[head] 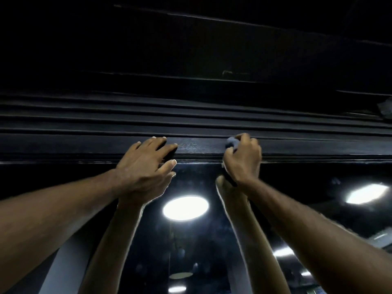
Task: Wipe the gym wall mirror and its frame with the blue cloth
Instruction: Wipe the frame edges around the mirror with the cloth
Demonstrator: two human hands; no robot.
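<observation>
I look up at the top of the wall mirror (191, 247), whose dark glass reflects my two forearms and ceiling lights. Above it runs the black moulded frame (199, 146). My right hand (244, 160) is closed around the bunched blue cloth (232, 142), which pokes out by my fingers and presses on the frame's flat band. My left hand (146, 166) lies flat with fingers spread, fingertips on the frame and thumb at the glass edge, holding nothing.
Dark ceiling beams (212, 49) run above the frame. A pale object (385, 108) sits on the frame's top at the far right. Reflected round lamps (185, 207) glare in the glass. A pale pillar reflection (63, 262) shows at lower left.
</observation>
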